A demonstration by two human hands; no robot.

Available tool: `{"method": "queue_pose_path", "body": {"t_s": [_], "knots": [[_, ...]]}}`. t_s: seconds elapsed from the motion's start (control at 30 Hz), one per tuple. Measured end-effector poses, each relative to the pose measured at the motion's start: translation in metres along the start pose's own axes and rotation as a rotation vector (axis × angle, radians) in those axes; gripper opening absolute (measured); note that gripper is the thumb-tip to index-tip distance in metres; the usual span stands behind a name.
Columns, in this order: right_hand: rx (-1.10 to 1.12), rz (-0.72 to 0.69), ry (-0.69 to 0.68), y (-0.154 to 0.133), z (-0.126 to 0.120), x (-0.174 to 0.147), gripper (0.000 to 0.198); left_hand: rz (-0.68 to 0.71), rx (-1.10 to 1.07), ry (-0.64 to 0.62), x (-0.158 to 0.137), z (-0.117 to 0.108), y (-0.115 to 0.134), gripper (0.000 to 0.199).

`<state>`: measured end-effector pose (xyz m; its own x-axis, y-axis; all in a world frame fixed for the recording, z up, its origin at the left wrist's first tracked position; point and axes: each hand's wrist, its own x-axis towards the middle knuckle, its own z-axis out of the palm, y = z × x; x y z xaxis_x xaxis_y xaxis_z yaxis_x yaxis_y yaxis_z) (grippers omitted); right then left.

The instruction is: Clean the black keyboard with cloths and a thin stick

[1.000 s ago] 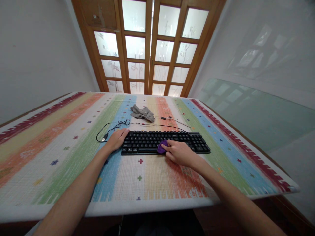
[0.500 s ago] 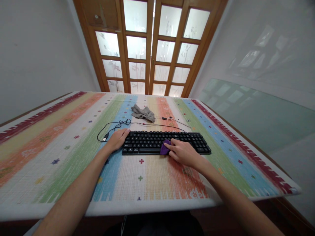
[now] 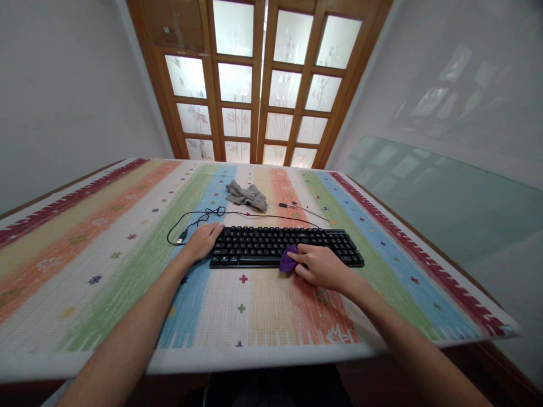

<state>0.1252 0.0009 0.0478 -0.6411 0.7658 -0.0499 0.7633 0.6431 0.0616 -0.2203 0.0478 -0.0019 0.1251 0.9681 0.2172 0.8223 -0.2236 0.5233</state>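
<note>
A black keyboard (image 3: 254, 243) lies flat on the striped tablecloth in front of me. At its left end, my left hand (image 3: 203, 242) grips the edge, fingertips at the upper left corner. My right hand (image 3: 318, 264) is closed on a small purple cloth (image 3: 288, 259) and presses it on the keyboard's lower keys and front edge, right of the space bar's middle. Part of the cloth is hidden under the fingers. The keyboard's black cable (image 3: 271, 215) runs behind it to a USB plug (image 3: 181, 236) beside my left hand.
A crumpled grey cloth (image 3: 246, 195) lies behind the keyboard. To its right are a thin stick-like brush (image 3: 311, 211) and a small dark piece (image 3: 283, 205). The table (image 3: 271, 359) has its front edge near me. Wooden glazed doors (image 3: 257, 113) stand beyond it.
My right hand and the purple cloth have shifted slightly right along the keyboard's front edge. My left hand stays in place on the left end.
</note>
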Motion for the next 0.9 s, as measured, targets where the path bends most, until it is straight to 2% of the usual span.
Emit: {"method": "queue_pose_path", "body": {"t_s": [0.1,0.23,0.5,0.77,0.9], "knots": [[-0.014,0.021,0.023,0.004,-0.001,0.001,0.039,-0.003,0.007,0.000,0.000,0.000,0.000,0.052],[-0.016,0.020,-0.023,0.008,0.002,-0.002,0.046,-0.012,0.015,-0.010,0.001,0.000,-0.001,0.052],[-0.011,0.017,-0.059,0.008,0.000,-0.008,0.044,-0.014,0.003,-0.004,0.001,0.002,-0.003,0.052],[0.020,0.070,-0.013,0.017,-0.001,-0.009,0.045,0.004,-0.002,-0.005,0.000,0.000,-0.001,0.053],[-0.009,0.088,-0.062,0.022,0.004,-0.014,0.047,0.008,-0.005,0.007,0.000,0.001,-0.001,0.053]]}}
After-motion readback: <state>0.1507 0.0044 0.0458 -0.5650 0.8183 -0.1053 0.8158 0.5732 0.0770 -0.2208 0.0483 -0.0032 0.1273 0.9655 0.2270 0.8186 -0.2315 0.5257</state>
